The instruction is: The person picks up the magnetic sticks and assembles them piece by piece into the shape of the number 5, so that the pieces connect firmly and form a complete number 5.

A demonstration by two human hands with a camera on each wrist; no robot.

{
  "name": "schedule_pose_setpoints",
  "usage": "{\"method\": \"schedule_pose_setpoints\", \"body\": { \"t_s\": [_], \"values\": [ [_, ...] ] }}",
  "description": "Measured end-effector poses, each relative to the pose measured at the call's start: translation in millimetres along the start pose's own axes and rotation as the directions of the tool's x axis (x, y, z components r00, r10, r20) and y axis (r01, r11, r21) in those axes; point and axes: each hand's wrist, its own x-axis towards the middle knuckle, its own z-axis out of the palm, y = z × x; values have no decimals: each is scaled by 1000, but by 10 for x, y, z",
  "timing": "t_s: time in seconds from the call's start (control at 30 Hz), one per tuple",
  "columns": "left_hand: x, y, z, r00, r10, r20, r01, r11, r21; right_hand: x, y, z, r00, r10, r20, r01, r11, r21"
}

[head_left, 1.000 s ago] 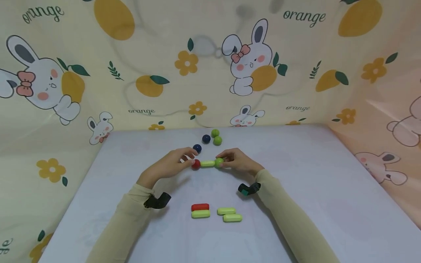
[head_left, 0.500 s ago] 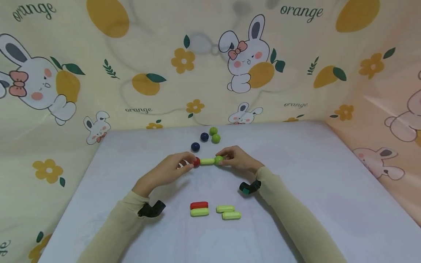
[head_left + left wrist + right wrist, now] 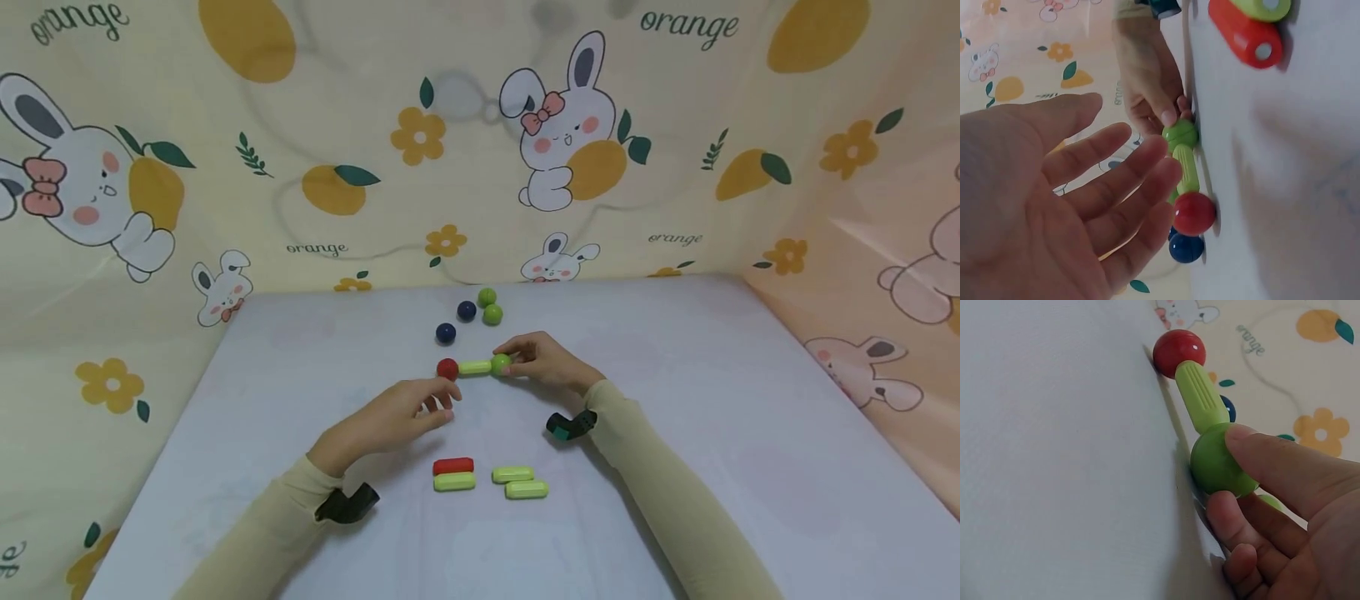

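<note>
A green ball (image 3: 500, 364) is pinched between the thumb and fingers of my right hand (image 3: 546, 362). Joined to it is a yellow-green rod (image 3: 474, 367), whose other end meets a red ball (image 3: 447, 369); the three form a short bar low over or on the table. My left hand (image 3: 397, 414) hovers just in front of the red ball, fingers spread and nothing in it, as the left wrist view shows. In the right wrist view the red ball (image 3: 1179, 354) stands at the far end of the rod (image 3: 1201, 397).
Two dark blue balls (image 3: 446, 333) and two green balls (image 3: 492, 314) lie behind the bar. Nearer the front edge are a red rod (image 3: 453, 467) beside a yellow-green rod (image 3: 454, 482), and two more yellow-green rods (image 3: 527, 490). A patterned cloth (image 3: 360, 125) rises behind the white table (image 3: 660, 358).
My left hand has let go of the red ball and drawn back toward the front. The right hand keeps hold of the green ball in about the same place. The view shifted slightly.
</note>
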Motion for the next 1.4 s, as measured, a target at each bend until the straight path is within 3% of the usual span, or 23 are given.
{"method": "schedule_pose_setpoints", "body": {
  "t_s": [0.33,0.67,1.4],
  "values": [
    [-1,114,155,994,-55,99,52,998,32,18,23,5,1000,-18,-3,18,1000,1],
    [4,117,212,980,-61,188,57,998,30,9,11,-3,1000,-12,2,12,1000,-2],
    [18,106,286,970,-91,227,83,995,46,-1,6,8,1000,-14,0,14,1000,9]
  ]
}}
